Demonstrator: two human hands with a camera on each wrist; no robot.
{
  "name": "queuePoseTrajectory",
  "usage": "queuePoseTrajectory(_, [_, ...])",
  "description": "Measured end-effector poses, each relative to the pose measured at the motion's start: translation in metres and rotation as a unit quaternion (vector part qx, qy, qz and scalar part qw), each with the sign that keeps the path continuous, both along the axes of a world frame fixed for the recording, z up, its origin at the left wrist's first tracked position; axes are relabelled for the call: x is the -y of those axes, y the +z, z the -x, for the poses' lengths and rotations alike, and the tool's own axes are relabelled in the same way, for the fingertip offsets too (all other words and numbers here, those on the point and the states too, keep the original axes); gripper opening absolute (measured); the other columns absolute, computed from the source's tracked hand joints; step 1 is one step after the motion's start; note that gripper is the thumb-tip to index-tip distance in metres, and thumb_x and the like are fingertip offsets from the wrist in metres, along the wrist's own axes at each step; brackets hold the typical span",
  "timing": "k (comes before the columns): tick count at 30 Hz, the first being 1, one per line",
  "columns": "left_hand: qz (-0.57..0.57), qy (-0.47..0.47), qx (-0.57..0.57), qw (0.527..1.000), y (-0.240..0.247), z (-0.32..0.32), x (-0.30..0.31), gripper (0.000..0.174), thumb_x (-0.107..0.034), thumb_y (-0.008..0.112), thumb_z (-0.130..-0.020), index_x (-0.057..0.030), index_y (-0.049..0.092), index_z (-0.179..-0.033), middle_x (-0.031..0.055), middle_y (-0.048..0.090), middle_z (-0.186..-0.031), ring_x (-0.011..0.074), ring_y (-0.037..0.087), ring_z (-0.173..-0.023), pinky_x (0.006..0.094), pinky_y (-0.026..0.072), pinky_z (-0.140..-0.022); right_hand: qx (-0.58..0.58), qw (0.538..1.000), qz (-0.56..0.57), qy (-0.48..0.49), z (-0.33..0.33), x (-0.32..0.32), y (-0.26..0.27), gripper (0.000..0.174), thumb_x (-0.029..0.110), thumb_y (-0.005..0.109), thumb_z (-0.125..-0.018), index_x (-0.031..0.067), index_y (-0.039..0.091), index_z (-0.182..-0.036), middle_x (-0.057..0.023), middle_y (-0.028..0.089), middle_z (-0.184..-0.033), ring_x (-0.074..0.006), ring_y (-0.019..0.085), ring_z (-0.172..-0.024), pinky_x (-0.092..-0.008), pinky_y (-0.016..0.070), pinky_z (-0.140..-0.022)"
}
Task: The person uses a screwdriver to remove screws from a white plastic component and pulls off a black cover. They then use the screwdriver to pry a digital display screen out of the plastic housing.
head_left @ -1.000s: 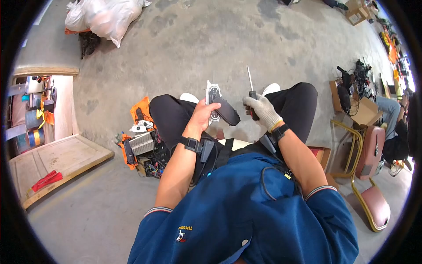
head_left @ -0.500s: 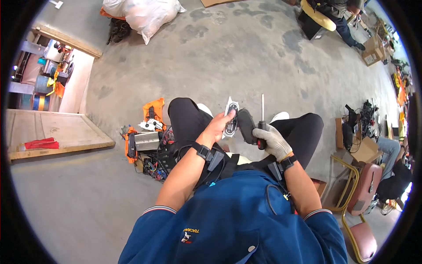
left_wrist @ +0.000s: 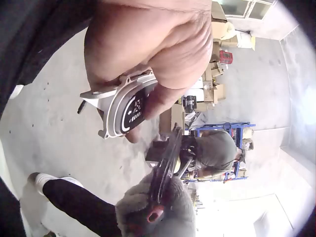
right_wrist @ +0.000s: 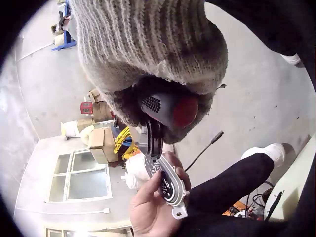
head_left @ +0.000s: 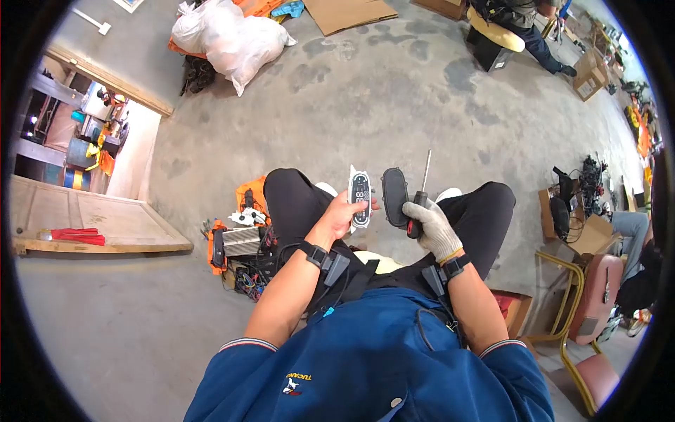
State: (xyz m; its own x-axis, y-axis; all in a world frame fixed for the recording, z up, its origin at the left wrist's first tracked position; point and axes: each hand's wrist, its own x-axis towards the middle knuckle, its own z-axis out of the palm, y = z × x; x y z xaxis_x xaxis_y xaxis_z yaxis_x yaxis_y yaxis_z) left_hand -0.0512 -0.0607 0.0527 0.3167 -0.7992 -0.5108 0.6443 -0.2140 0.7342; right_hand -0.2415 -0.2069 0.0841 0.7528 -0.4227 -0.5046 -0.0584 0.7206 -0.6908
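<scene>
My bare left hand (head_left: 339, 218) grips an oval instrument display (head_left: 360, 186) in a white frame, thumb across its dark face. Light digits and bars are printed on that face, seen closer in the left wrist view on the display (left_wrist: 134, 109). Just to the right, my gloved right hand (head_left: 439, 231) holds two things together. One is a screwdriver (head_left: 426, 173), its shaft pointing up and away; the red end of its handle (right_wrist: 170, 109) faces the right wrist camera. The other is a black oval cover (head_left: 394, 191), pinched by its lower edge and apart from the display.
Beside my left knee lies a pile of electronic parts with wires (head_left: 242, 243). A folding chair (head_left: 590, 302) and a cardboard box with cables (head_left: 562, 204) are at the right. White sacks (head_left: 235, 46) lie far left, and another person (head_left: 527, 32) sits far off at the upper right.
The black cover, first under my left thumb over the display, is now in my right hand with the screwdriver. The display's face has come into view, and the hands have drawn apart slightly.
</scene>
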Motion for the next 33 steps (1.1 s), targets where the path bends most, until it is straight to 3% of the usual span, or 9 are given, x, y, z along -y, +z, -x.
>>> queuePoseTrajectory(5, [-0.057,0.008,0.02,0.998,0.009,-0.002,0.0,0.029,-0.017,0.063,-0.097,0.0012,0.057,-0.119,0.0164,0.068,-0.108,0.029,0.07,-0.097,0.038,0.058,-0.077,0.007,1.0,-0.003,-0.03,0.002,0.004,-0.009,0.029,0.012,0.068,-0.088,-0.0049,0.062,-0.111,-0.0081,0.066,-0.096,-0.0157,0.063,-0.082,-0.029,0.0515,-0.074])
queuePoseTrajectory(7, [-0.058,0.012,0.027,0.998,0.03,-0.012,0.002,0.043,-0.044,0.058,-0.099,-0.0011,0.064,-0.107,0.0146,0.071,-0.091,0.0254,0.072,-0.085,0.0342,0.0569,-0.065,0.047,0.997,0.015,-0.061,0.0,0.004,-0.005,0.028,0.012,0.067,-0.088,-0.0032,0.061,-0.11,-0.0072,0.066,-0.095,-0.016,0.063,-0.081,-0.0287,0.0516,-0.073])
queuePoseTrajectory(9, [-0.046,0.035,0.027,0.998,0.052,-0.022,0.006,0.049,-0.051,0.058,-0.097,-0.0022,0.065,-0.099,0.0143,0.071,-0.086,0.0244,0.072,-0.078,0.0339,0.057,-0.061,0.04,0.995,0.017,-0.086,0.006,0.007,0.011,0.026,0.012,0.067,-0.089,-0.0029,0.061,-0.109,-0.0073,0.065,-0.094,-0.0177,0.064,-0.081,-0.0308,0.0534,-0.074])
queuePoseTrajectory(15, [-0.013,0.06,0.13,0.99,0.092,-0.023,0.022,0.05,-0.052,0.061,-0.095,-0.0028,0.064,-0.101,0.0127,0.07,-0.083,0.0242,0.072,-0.07,0.0324,0.0576,-0.058,0.03,0.985,0.014,-0.168,0.012,0.016,0.007,0.019,0.011,0.067,-0.09,0.0005,0.06,-0.105,-0.0071,0.064,-0.093,-0.0178,0.065,-0.08,-0.0325,0.055,-0.073])
queuePoseTrajectory(20, [0.069,0.037,0.07,0.994,0.045,-0.014,0.018,0.019,-0.007,0.062,-0.094,0.0018,0.062,-0.11,0.0146,0.07,-0.1,0.0241,0.07,-0.091,0.0347,0.0597,-0.074,-0.019,0.984,0.01,-0.175,0.025,0.014,0.015,0.017,0.012,0.067,-0.09,0.0013,0.06,-0.102,-0.0075,0.063,-0.084,-0.0179,0.063,-0.069,-0.0338,0.0521,-0.056])
queuePoseTrajectory(23, [0.09,0.038,0.029,0.995,0.041,-0.002,0.021,0.02,-0.007,0.064,-0.093,0.0007,0.061,-0.111,0.0138,0.07,-0.097,0.0243,0.07,-0.091,0.0356,0.0598,-0.075,-0.012,0.983,0.03,-0.179,0.029,0.014,0.007,0.023,0.012,0.069,-0.089,-0.0015,0.061,-0.106,-0.0075,0.064,-0.089,-0.0177,0.064,-0.075,-0.0318,0.0545,-0.067])
queuePoseTrajectory(31, [0.012,0.041,-0.044,0.998,0.025,-0.011,0.005,0.045,-0.046,0.06,-0.097,-0.0018,0.061,-0.105,0.0137,0.071,-0.092,0.0252,0.072,-0.082,0.0355,0.0592,-0.069,-0.008,0.986,0.049,-0.156,0.033,0.004,0.045,0.021,0.011,0.064,-0.092,-0.0013,0.059,-0.108,-0.0104,0.066,-0.095,-0.0185,0.066,-0.077,-0.0348,0.0558,-0.06])
queuePoseTrajectory(32, [0.02,0.038,-0.044,0.998,0.023,-0.013,0.005,0.047,-0.048,0.059,-0.097,-0.0013,0.061,-0.106,0.0141,0.071,-0.092,0.0255,0.072,-0.081,0.0354,0.0593,-0.068,-0.012,0.985,0.066,-0.161,0.034,0.007,0.045,0.025,0.011,0.063,-0.093,-0.0033,0.059,-0.113,-0.0126,0.068,-0.1,-0.0202,0.068,-0.084,-0.0333,0.0581,-0.07])
queuePoseTrajectory(33, [0.032,0.038,-0.041,0.998,0.021,-0.016,0.009,0.05,-0.05,0.057,-0.097,-0.0009,0.061,-0.106,0.0144,0.071,-0.093,0.0258,0.073,-0.08,0.0353,0.0593,-0.068,-0.014,0.985,0.077,-0.156,0.03,0.009,0.053,0.025,0.011,0.063,-0.093,-0.0033,0.059,-0.113,-0.0126,0.068,-0.1,-0.0202,0.068,-0.084,-0.0333,0.0581,-0.07])
